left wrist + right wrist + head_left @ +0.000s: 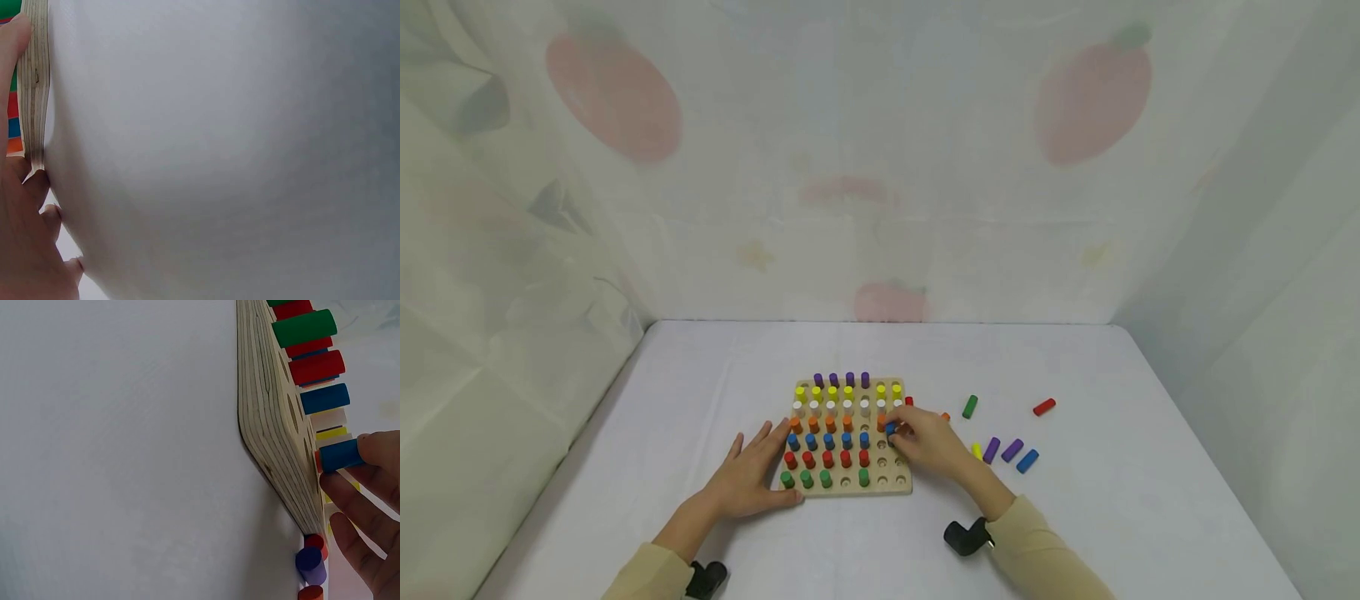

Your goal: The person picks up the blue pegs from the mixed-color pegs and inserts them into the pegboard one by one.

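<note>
A wooden peg board (891,491) lies on the table, with rows of coloured pegs standing in its holes: purple at the back, then yellow, white, orange, blue, red and green. My right hand (934,443) pinches a blue peg (339,455) between thumb and fingertips over the right part of the board, at the blue row. Whether the peg's lower end is inside a hole, I cannot tell. Along the board's left edge rests my left hand (747,482), fingers spread and thumb at the front left corner. The left wrist view shows its thumb (19,34) touching the board's side.
Loose pegs lie right of the board: a green peg (970,407), a red peg (1044,407), a blue peg (1027,462), two purple ones (1012,450), and a yellow peg (977,451) partly behind the right hand. White cloth walls (880,250) stand around the table.
</note>
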{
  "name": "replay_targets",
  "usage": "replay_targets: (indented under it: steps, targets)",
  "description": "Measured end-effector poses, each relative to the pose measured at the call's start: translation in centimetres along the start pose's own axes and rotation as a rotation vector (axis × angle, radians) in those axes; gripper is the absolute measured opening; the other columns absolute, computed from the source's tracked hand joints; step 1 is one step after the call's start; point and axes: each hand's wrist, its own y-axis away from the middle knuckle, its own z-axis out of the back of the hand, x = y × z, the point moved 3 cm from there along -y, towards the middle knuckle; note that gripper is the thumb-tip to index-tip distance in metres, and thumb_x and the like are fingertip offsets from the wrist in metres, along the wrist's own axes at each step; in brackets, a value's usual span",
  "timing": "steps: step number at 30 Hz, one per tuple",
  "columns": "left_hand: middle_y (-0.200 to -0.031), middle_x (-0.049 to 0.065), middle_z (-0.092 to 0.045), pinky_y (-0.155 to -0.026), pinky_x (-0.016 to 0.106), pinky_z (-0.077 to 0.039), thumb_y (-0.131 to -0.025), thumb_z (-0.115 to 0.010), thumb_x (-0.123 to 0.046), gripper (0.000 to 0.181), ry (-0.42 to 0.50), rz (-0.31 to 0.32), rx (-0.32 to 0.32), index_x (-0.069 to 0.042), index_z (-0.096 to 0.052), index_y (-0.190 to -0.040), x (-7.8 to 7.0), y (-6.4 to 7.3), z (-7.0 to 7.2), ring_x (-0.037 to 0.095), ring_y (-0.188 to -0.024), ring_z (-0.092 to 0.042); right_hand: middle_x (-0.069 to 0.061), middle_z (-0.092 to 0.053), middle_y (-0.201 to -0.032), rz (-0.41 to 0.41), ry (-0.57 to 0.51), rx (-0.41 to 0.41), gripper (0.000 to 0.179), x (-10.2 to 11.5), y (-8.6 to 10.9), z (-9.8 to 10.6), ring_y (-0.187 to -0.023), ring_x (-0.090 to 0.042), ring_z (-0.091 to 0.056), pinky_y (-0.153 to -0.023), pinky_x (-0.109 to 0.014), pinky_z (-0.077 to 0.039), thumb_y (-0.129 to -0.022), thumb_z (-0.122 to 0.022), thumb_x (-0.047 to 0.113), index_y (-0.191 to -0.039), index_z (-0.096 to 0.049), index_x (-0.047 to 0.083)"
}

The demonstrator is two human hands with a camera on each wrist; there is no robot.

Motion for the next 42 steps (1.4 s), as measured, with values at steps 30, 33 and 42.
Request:
replay_targets:
  steps: [30, 33, 42]
  targets:
    - [-0.15, 0.007, -0.029, -0.106, 0.065, -0.006, -0.062, -0.059, -0.077, 0.115, 0.001, 0.003, 0.004, -0.013, -0.019, -0.148, -0.19, 0.11, 0.06, 0.034, -0.139, -0.02, 0.008, -0.066, -0.091, 0.045, 0.06, 0.004, 0.014, 0.7, -0.34, -1.03, -0.079, 0.0, -0.06, -0.07, -0.014, -0.05, -0.086, -0.064, 0.016, -0.1, -0.061, 0.018]
    - [-0.15, 0.007, -0.028, -0.106, 0.065, -0.006, -0.062, -0.058, -0.078, 0.115, 0.0, 0.008, 0.011, -0.014, -0.018, -0.148, -0.21, 0.09, 0.03, 0.034, -0.139, -0.019, 0.007, -0.066, -0.091, 0.027, 0.072, 0.021, 0.014, 0.67, -0.31, -1.05, -0.077, 0.001, -0.059, -0.068, -0.013, -0.049, -0.086, -0.064, 0.017, -0.1, -0.062, 0.017]
    - [-0.15, 0.008, -0.03, -0.106, 0.066, -0.007, -0.063, -0.061, -0.075, 0.113, -0.004, -0.002, -0.003, -0.013, -0.019, -0.148, -0.33, 0.13, 0.2, 0.035, -0.139, -0.02, 0.005, -0.067, -0.094, 0.004, 0.062, 0.057, 0.016, 0.84, -0.14, -0.65, -0.078, 0.001, -0.057, -0.07, -0.015, -0.049, -0.087, -0.063, 0.018, -0.104, -0.063, 0.017]
